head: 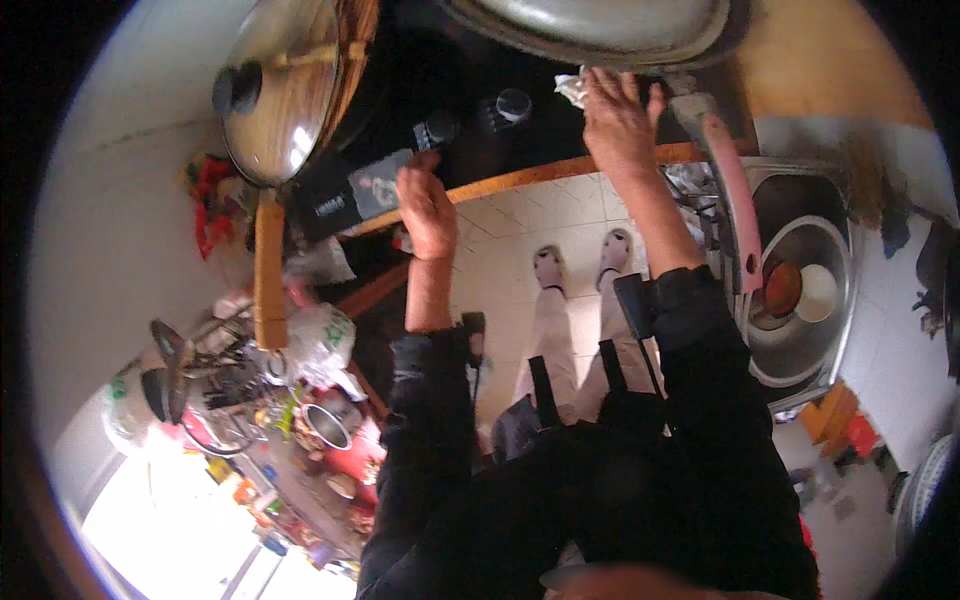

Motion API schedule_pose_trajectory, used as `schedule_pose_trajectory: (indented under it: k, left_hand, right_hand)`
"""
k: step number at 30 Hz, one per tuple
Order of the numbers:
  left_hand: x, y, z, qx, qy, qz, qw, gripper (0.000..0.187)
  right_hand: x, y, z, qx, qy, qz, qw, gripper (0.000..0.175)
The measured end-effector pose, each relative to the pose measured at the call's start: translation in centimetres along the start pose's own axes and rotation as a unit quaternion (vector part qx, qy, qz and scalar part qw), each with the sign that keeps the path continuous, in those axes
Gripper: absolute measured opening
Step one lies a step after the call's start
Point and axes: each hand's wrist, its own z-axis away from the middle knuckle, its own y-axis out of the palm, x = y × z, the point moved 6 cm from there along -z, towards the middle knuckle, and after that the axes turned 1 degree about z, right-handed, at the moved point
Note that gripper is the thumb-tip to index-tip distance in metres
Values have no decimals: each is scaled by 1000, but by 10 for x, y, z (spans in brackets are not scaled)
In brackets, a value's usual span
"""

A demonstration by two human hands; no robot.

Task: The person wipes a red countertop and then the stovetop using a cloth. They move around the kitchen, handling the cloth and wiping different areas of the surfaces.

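Observation:
My right hand [619, 124] lies on the black cooktop [472, 67], just below the rim of a large pan [600, 26]. A crumpled white tissue or cloth [571, 88] shows under its fingers, pressed to the surface. Close to that hand runs the pan's pink handle [731, 195], pointing toward me. My left hand [427, 210] hovers at or rests on the counter's wooden front edge [525, 178], fingers loosely bent, with nothing visible in it. Between the hands are two cooktop knobs, one [514, 105] nearer the right hand and one [439, 127] nearer the left.
At left stands a pan with a glass lid [277, 97] and a wooden handle [270, 270] jutting out. A steel sink [840, 300] at right holds a basin with a white bowl [816, 292] and a reddish one [781, 289]. Cluttered utensils [225, 367] and a metal cup [326, 426] fill the lower left.

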Motion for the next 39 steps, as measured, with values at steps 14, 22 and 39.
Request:
schedule_pose_trajectory:
  k: [14, 22, 39]
  left_hand:
    - [50, -8, -19, -29, -109, -38, 993, 16]
    - [47, -4, -17, -15, -115, -74, 990, 18]
    - [47, -2, -14, -23, -97, -98, 990, 24]
  right_hand:
    - [5, 10, -28, 48, -126, 80, 988, 39]
    - [7, -1, -17, 48, -70, 65, 994, 43]
    - [55, 19, -41, 80, -78, 72, 991, 44]
